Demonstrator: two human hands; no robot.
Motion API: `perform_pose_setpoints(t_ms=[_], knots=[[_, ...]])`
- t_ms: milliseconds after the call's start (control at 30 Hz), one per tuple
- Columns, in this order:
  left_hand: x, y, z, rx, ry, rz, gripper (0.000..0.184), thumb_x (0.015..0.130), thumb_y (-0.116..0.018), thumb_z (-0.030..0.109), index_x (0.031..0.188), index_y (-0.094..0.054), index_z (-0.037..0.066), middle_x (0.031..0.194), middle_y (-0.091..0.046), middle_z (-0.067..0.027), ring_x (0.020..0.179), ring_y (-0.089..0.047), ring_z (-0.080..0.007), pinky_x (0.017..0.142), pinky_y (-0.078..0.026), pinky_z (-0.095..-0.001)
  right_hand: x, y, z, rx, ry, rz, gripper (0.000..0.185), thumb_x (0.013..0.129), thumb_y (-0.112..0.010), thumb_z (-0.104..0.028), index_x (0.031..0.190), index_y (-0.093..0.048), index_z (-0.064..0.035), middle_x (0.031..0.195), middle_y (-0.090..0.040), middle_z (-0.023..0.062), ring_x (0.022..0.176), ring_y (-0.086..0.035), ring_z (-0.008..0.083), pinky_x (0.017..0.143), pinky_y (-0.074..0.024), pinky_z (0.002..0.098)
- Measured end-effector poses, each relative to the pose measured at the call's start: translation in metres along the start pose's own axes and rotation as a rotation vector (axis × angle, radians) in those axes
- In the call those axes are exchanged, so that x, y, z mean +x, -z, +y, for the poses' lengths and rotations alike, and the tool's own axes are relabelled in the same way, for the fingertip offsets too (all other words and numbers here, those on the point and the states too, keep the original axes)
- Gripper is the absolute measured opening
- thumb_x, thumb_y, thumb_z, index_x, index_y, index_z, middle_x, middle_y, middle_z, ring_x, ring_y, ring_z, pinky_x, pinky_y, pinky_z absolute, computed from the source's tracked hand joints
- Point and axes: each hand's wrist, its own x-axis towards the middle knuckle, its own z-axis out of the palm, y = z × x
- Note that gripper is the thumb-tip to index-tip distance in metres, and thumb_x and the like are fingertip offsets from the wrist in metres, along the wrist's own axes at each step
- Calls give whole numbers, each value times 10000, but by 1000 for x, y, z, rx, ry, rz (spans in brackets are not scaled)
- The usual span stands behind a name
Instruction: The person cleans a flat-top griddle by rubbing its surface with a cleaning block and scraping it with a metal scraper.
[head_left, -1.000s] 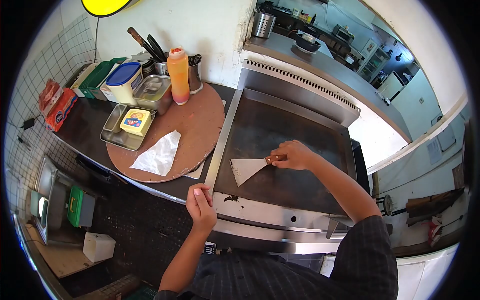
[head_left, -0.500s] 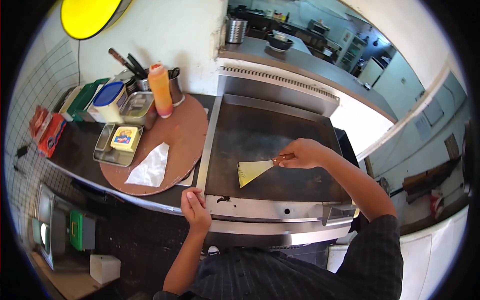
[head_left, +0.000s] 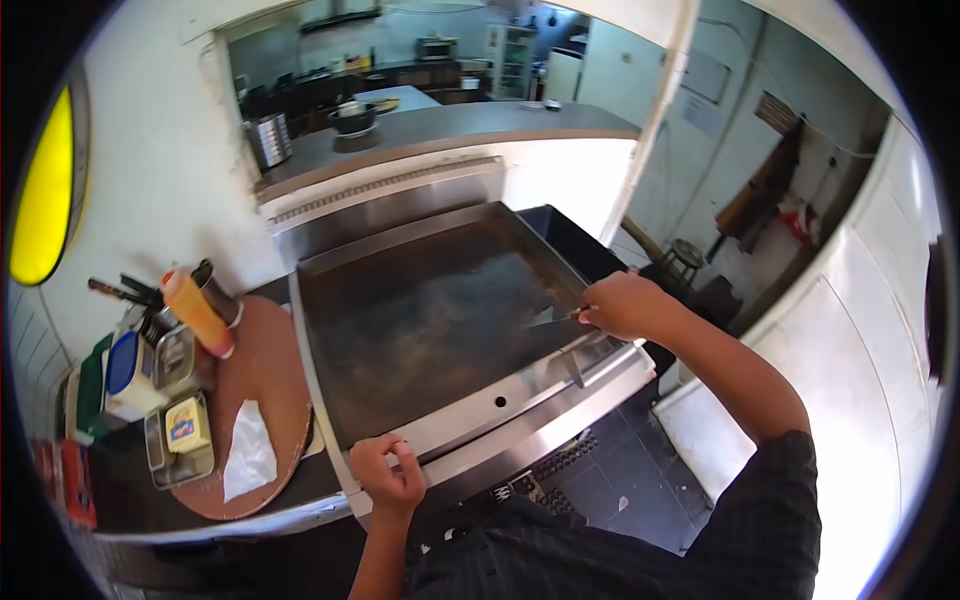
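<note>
My right hand (head_left: 628,305) grips a wide-bladed metal scraper (head_left: 550,319) over the right part of the griddle (head_left: 420,310). Its blade appears nearly edge-on, and my fingers cover the handle. Whether the blade touches the surface I cannot tell. Close to the griddle's front left corner is my left hand (head_left: 388,470), its fingers curled in, with nothing visible in them. The dark cooking plate has lighter, hazy patches. Left of it, a white sheet of paper (head_left: 250,455) lies on a round brown board (head_left: 262,350).
On the board and counter stand an orange squeeze bottle (head_left: 197,312), a metal tray (head_left: 208,465) with a butter tub (head_left: 187,425), and a blue-lidded container (head_left: 125,365). Behind the griddle runs a serving ledge (head_left: 450,128). A black bin (head_left: 565,245) sits at its right side.
The view has swung to the right. My right hand has taken the scraper toward the griddle's right edge, its blade turned from flat to edge-on. My left hand's fingers have curled tighter.
</note>
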Motion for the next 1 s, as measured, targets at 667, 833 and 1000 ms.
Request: perform_pose_setpoints(t_ms=[667,833,1000], knots=[[25,-126,54,-60,43,-363,226,868,-660,177,1076,-647,89,983,-628,-62,890,-573,-261,833,-425,-372,105,23,61,-254,26,146,198,752,-777,-192,902,-796,-64,781,-732,87,640,-673,286,598,-532,402],[24,-122,54,-46,157,-349,230,866,-663,183,1075,-649,87,995,-632,-67,903,-577,-262,849,-429,-372,180,9,37,-405,86,266,162,766,-761,-185,879,-794,-72,784,-735,72,664,-683,274,617,-532,427],[25,-121,58,28,158,-337,230,860,-668,187,1065,-652,84,993,-634,-70,907,-580,-262,857,-430,-373,203,28,32,-431,79,-48,157,796,-735,-235,855,-797,-102,767,-736,45,682,-682,240,655,-529,431]])
